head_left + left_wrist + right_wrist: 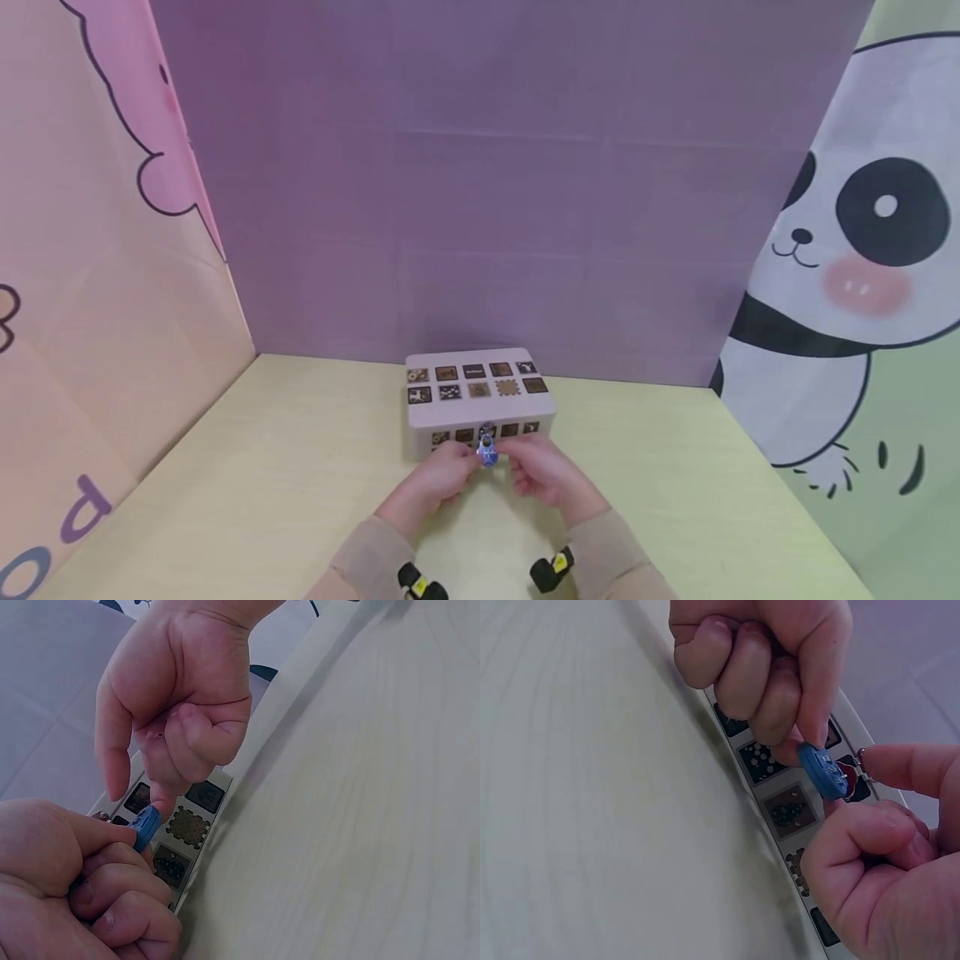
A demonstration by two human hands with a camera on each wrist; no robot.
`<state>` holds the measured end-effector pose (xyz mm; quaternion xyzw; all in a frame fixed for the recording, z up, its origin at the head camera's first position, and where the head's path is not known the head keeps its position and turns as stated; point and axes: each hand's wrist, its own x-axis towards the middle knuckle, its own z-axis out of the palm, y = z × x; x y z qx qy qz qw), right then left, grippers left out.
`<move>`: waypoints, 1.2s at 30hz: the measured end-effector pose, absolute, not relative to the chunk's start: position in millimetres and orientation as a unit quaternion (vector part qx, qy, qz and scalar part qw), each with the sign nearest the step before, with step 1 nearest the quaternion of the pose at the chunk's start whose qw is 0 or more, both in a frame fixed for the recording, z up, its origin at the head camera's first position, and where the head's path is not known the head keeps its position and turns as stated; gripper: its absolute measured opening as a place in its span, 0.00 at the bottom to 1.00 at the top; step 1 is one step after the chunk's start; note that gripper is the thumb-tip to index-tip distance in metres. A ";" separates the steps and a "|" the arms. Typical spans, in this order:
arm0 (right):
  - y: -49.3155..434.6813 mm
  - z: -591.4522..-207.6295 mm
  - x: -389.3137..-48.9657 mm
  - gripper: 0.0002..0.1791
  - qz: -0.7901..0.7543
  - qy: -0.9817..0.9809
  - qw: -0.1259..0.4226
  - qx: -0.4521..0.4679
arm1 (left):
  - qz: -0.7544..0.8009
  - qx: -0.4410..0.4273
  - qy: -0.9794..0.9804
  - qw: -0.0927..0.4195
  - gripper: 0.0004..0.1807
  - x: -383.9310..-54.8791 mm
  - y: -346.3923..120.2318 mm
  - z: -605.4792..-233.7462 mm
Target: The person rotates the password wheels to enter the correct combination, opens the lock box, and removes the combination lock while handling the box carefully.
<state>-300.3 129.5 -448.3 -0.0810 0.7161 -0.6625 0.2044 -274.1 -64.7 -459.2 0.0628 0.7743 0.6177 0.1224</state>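
Note:
A small blue padlock (487,456) with raised markings hangs at the front clasp of a white box (480,410) printed with rows of dark and brown square pictures. My left hand (447,469) pinches the padlock (822,772) by its body between thumb and forefinger, the other fingers folded into the palm. From the other side my right hand (546,472) has a fingertip against the padlock's lower end, while one finger reaches toward the metal clasp (864,761). The rest of the right hand's fingers are curled. The box lid is down.
The box stands on a pale wooden table (300,467), near a purple back wall (495,208). Printed side panels flank the table, with a panda (810,375) on the right one. Black devices (551,571) sit at both wrists.

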 end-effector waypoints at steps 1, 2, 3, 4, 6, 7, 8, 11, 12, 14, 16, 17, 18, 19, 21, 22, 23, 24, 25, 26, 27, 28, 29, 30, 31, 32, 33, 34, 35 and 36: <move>128.8 -448.7 -300.0 0.17 -0.662 0.716 0.206 -0.083 | 0.617 0.063 0.775 0.123 0.13 -274.2 -64.7 -459.1; 128.1 -449.1 -299.7 0.17 -0.661 0.716 0.207 -0.086 | 0.617 0.062 0.775 0.123 0.13 -274.3 -64.6 -458.9; 127.3 -449.3 -299.5 0.17 -0.661 0.715 0.208 -0.088 | 0.617 0.063 0.775 0.122 0.13 -274.6 -64.6 -459.1; 126.5 -449.7 -299.4 0.16 -0.662 0.714 0.210 -0.089 | 0.617 0.063 0.775 0.122 0.14 -274.8 -64.4 -459.0; 124.9 -450.7 -299.5 0.16 -0.663 0.712 0.215 -0.089 | 0.619 0.063 0.774 0.120 0.14 -274.9 -64.0 -458.8; 124.2 -451.2 -299.5 0.15 -0.663 0.711 0.216 -0.089 | 0.620 0.063 0.773 0.120 0.14 -275.0 -63.9 -458.8; 123.6 -451.8 -299.7 0.15 -0.664 0.710 0.217 -0.089 | 0.620 0.061 0.773 0.121 0.13 -274.9 -63.7 -458.8; 122.5 -454.2 -300.3 0.14 -0.663 0.710 0.218 -0.087 | 0.620 0.060 0.773 0.121 0.13 -274.4 -63.5 -458.7; 122.3 -455.1 -300.7 0.14 -0.664 0.710 0.219 -0.087 | 0.620 0.059 0.773 0.121 0.13 -274.1 -63.4 -458.4; 122.0 -456.1 -301.0 0.13 -0.664 0.709 0.220 -0.088 | 0.619 0.059 0.774 0.120 0.13 -274.0 -63.3 -458.2; 121.8 -456.6 -301.3 0.12 -0.665 0.708 0.221 -0.087 | 0.620 0.060 0.773 0.120 0.13 -274.0 -63.2 -458.1; 121.7 -456.8 -301.5 0.12 -0.667 0.706 0.223 -0.087 | 0.620 0.060 0.773 0.120 0.13 -274.1 -63.2 -458.2; 121.7 -456.9 -301.6 0.11 -0.667 0.705 0.224 -0.086 | 0.619 0.060 0.774 0.120 0.13 -274.0 -63.1 -458.1; 121.7 -456.9 -301.5 0.11 -0.668 0.705 0.225 -0.086 | 0.619 0.061 0.773 0.121 0.13 -274.2 -63.2 -458.2; 121.8 -456.8 -301.4 0.10 -0.668 0.703 0.227 -0.084 | 0.619 0.063 0.774 0.120 0.13 -273.9 -62.9 -458.4; 121.9 -456.9 -301.2 0.10 -0.668 0.703 0.228 -0.083 | 0.618 0.064 0.774 0.119 0.13 -273.7 -62.7 -458.4; 121.9 -457.1 -301.0 0.10 -0.668 0.704 0.228 -0.083 | 0.617 0.064 0.775 0.119 0.13 -273.4 -62.6 -458.2; 122.1 -457.1 -300.8 0.10 -0.667 0.705 0.227 -0.083 | 0.617 0.064 0.776 0.118 0.13 -273.3 -62.4 -458.1; 122.3 -457.1 -300.5 0.10 -0.667 0.705 0.227 -0.083 | 0.616 0.065 0.776 0.118 0.13 -273.2 -62.2 -458.1; 122.5 -456.9 -300.2 0.10 -0.666 0.705 0.227 -0.082 | 0.616 0.065 0.777 0.118 0.13 -273.2 -62.0 -458.0; 122.7 -456.9 -300.0 0.10 -0.666 0.706 0.227 -0.083 | 0.615 0.065 0.777 0.118 0.13 -273.2 -61.8 -458.2; 122.9 -456.9 -299.8 0.10 -0.666 0.706 0.226 -0.083 | 0.614 0.065 0.777 0.118 0.13 -273.3 -61.6 -458.1; 123.1 -456.7 -299.6 0.10 -0.666 0.706 0.227 -0.083 | 0.615 0.065 0.777 0.119 0.13 -273.5 -61.6 -458.2; 123.2 -456.4 -299.5 0.11 -0.666 0.706 0.227 -0.084 | 0.614 0.065 0.777 0.120 0.13 -273.5 -61.7 -458.2; 123.3 -456.4 -299.5 0.11 -0.665 0.706 0.227 -0.084 | 0.614 0.064 0.777 0.120 0.13 -273.7 -61.8 -458.2; 123.3 -456.6 -299.7 0.11 -0.665 0.707 0.227 -0.084 | 0.614 0.064 0.778 0.120 0.13 -273.9 -61.9 -458.5; 123.3 -456.8 -300.0 0.11 -0.664 0.707 0.227 -0.083 | 0.613 0.064 0.778 0.120 0.13 -273.9 -62.1 -458.7; 123.3 -457.1 -300.3 0.11 -0.664 0.708 0.227 -0.083 | 0.614 0.065 0.778 0.120 0.13 -274.1 -62.3 -458.6; 123.2 -457.4 -300.7 0.11 -0.664 0.707 0.227 -0.083 | 0.614 0.064 0.778 0.120 0.13 -274.1 -62.7 -458.4; 123.1 -457.8 -301.2 0.11 -0.664 0.707 0.227 -0.083 | 0.614 0.063 0.778 0.120 0.13 -274.2 -63.0 -458.6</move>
